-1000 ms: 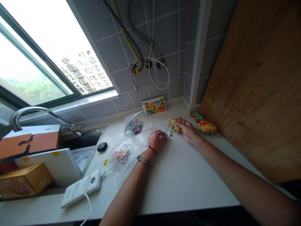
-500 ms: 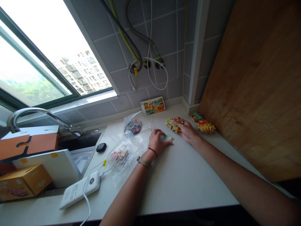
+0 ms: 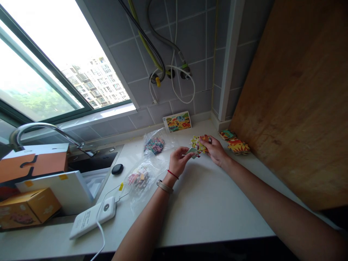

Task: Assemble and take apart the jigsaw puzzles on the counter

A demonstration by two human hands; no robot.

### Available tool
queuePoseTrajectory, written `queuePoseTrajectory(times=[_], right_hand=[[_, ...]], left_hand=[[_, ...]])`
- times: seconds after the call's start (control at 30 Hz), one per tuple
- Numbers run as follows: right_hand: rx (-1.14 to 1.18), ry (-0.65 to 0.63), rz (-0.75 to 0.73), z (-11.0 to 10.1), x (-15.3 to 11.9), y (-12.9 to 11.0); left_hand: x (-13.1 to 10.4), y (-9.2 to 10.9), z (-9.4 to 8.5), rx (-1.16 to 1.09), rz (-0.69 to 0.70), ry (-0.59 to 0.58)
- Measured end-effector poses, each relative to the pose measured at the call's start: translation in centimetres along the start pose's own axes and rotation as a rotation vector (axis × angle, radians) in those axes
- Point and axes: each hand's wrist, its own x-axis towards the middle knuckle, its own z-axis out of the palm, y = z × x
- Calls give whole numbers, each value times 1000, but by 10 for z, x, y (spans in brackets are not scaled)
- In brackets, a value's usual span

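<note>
My left hand (image 3: 179,159) pinches a pale green puzzle piece (image 3: 193,152) between thumb and fingers, lifted a little above the counter. Close beside it, my right hand (image 3: 214,148) is closed on several yellow and orange puzzle pieces (image 3: 199,144). The pale piece lies right in front of that bunch; whether they touch I cannot tell. Stacked puzzle pieces (image 3: 237,145) in orange, red and green lie right of my right hand, by the wooden panel. A picture card (image 3: 177,122) with colourful animals leans against the tiled wall behind my hands.
Left of my hands lie clear plastic bags with puzzle pieces, one dark and multicoloured (image 3: 154,145), one pinkish (image 3: 137,177). A white power bank (image 3: 92,218) with a cable, a black oval case (image 3: 117,169), boxes (image 3: 35,206) and a sink with a tap (image 3: 51,126) stand further left.
My left hand has picked the pale green piece up off the counter and brought it nearer the bunch in my right hand. The right hand has barely moved.
</note>
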Motion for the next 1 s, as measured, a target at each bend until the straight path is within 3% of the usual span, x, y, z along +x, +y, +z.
queuePoseTrajectory(times=[0.17, 0.23, 0.37, 0.47, 0.67, 0.77, 1.0], right_hand=[[-119, -207, -23, 6, -8, 8], [-141, -293, 9, 9, -13, 11], [-115, -367, 63, 14, -21, 17], [-131, -405, 48, 14, -22, 18], [-484, -350, -344, 11, -20, 16], [-571, -363, -435, 9, -19, 16], [-718, -418, -442, 3, -14, 23]], left_hand=[[0, 2, 0, 23, 27, 239], [1, 1, 0, -23, -13, 266], [0, -3, 2, -180, -120, 188], [-1, -4, 6, -174, -47, 161], [-2, -5, 7, -160, 86, 175], [-2, -8, 6, -101, 123, 143], [-5, -17, 5, 239, 162, -9]])
